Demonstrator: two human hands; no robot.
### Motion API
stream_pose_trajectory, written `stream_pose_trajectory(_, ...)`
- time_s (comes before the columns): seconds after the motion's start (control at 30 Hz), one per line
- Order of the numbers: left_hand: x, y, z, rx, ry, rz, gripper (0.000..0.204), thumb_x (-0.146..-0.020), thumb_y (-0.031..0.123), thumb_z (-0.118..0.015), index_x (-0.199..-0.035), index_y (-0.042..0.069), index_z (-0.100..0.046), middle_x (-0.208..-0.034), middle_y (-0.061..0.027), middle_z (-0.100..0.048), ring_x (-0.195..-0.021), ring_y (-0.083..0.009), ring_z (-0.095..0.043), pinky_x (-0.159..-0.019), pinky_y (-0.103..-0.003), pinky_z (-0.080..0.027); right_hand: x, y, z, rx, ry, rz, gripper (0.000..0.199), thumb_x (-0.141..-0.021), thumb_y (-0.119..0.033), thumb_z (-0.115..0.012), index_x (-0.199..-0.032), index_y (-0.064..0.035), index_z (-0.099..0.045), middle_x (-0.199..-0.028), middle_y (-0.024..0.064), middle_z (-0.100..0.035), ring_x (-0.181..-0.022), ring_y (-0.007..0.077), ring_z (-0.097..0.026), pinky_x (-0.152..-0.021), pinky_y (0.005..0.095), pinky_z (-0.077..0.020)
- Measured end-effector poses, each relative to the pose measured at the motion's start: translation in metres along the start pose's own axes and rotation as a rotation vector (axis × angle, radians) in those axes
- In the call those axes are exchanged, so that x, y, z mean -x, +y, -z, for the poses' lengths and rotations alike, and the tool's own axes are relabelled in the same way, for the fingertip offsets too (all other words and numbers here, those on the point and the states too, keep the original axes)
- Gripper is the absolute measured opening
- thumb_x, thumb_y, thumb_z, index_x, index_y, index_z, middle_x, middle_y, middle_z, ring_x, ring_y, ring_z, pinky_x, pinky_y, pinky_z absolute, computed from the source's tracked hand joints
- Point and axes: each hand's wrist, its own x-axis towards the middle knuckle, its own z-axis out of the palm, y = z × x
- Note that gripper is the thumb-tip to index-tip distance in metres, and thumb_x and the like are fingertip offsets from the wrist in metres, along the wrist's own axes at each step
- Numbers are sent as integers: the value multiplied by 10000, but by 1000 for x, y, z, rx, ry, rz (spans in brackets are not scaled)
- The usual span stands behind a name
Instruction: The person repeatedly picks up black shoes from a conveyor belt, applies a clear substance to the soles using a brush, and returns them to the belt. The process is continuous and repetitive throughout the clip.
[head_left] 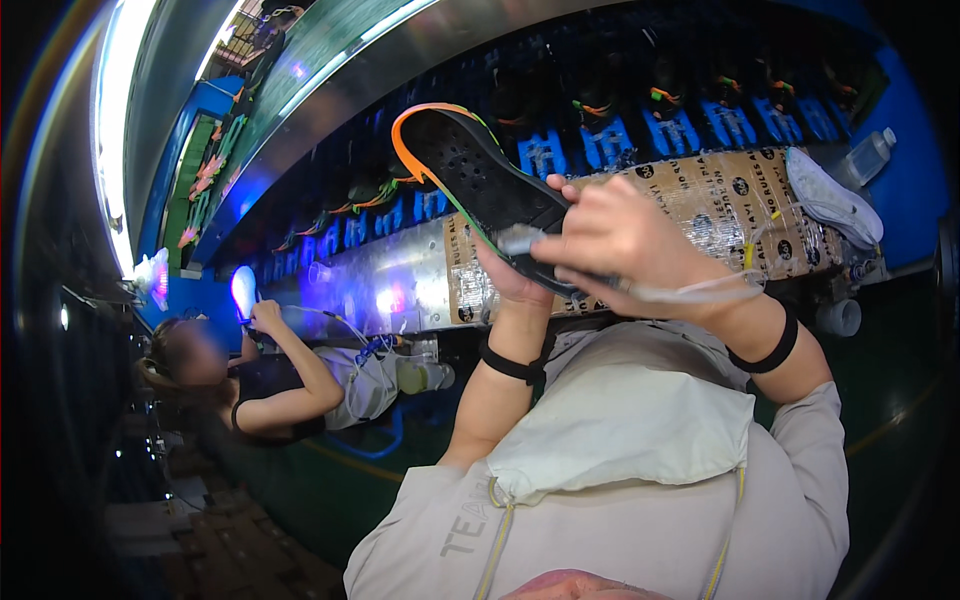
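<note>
My left hand props the black perforated insole from beneath, raised above the taped conveyor, while my right hand's fingers close over its heel, steadying it.

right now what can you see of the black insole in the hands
The insole is a flat, foot-shaped black piece dotted with small holes, with an orange rim at the rounded upper end and a green edge along one side. It looks like soft foam. It is held up tilted, rounded end toward the upper left. The left hand grips it from below; the right hand covers its lower end, so that end is hidden.
</note>
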Motion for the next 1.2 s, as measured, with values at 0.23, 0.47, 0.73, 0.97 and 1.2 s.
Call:
stream_pose_trajectory(0.23,-9,17,-5,-34,-135,-26,900,-981,786,-528,-1520,65,-543,-1424,-192,-583,-1326,-381,-575,-1130,-563,-528,-1,-9,16,-100,-93,0,287,-862,-124,-864,-1144,-134,-808,-893,30,-682,-887,236,-638,-845,395,-439)
stream_pose_trajectory(0.47,-13,31,-16,-7,-192,-34,928,-969,790,-555,-1523,46,-532,-1413,-187,-586,-1351,-372,-574,-1130,-588,-524,0,-13,19,-349,-13,-46,259,-833,-145,-887,-1073,-76,-819,-750,35,-667,-723,232,-607,-777,374,-449)
stream_pose_trajectory(0.73,-12,25,-24,-202,-152,-88,809,-995,684,-596,-1480,37,-579,-1446,-167,-589,-1355,-316,-566,-1167,-548,-495,-4,-4,-12,-73,312,-63,303,-777,-83,-873,-1070,-92,-796,-834,40,-705,-772,223,-641,-717,365,-463)
stream_pose_trajectory(0.97,-10,26,-19,5,-233,-48,991,-956,811,-565,-1564,32,-489,-1499,-193,-556,-1397,-356,-540,-1182,-570,-488,3,-4,-12,-320,-23,29,330,-869,-168,-882,-1187,-101,-823,-868,41,-719,-835,220,-636,-755,385,-454)
stream_pose_trajectory(1.2,-15,34,-12,-124,-279,-70,1006,-949,840,-547,-1551,36,-504,-1485,-194,-559,-1378,-378,-553,-1173,-578,-498,-1,-13,15,-161,-108,5,266,-899,-212,-866,-1136,-98,-824,-820,42,-703,-762,245,-612,-809,395,-459)
